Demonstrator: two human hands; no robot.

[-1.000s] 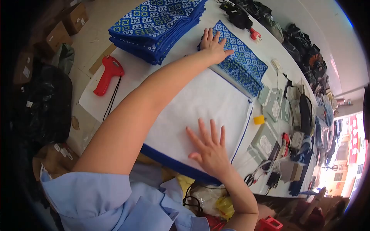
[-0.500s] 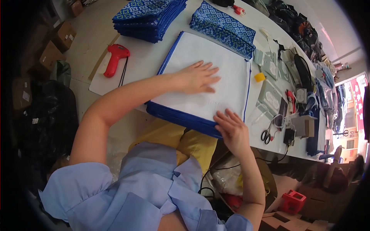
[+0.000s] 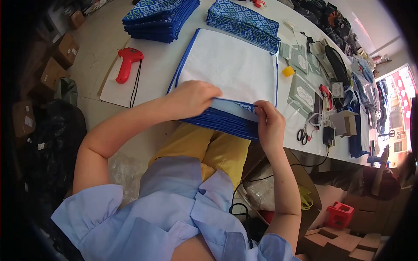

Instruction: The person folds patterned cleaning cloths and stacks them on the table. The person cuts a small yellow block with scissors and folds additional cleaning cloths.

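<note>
A stack of fabric pieces with white faces and blue edging (image 3: 230,65) lies at the table's near edge. My left hand (image 3: 196,98) is closed on the near edge of the top fabric piece, left of its middle. At the near right corner my right hand (image 3: 271,124) pinches the same edge. Between my hands this edge is raised a little, and a bit of blue patterned underside shows. Below it are the layered blue edges (image 3: 222,126) of the stack. Some of my fingertips are hidden behind the cloth.
Folded blue patterned cloths (image 3: 156,21) and another patterned pile (image 3: 244,26) lie beyond the stack. A red tagging gun (image 3: 127,65) rests at left. To the right are grey-green cards (image 3: 301,93), a yellow block (image 3: 288,71) and black-handled scissors (image 3: 302,136). Cardboard boxes (image 3: 65,50) stand on the floor.
My left hand has moved from lying flat on the white cloth to gripping its near edge. My right hand now pinches the corner, and the top piece's edge has lifted.
</note>
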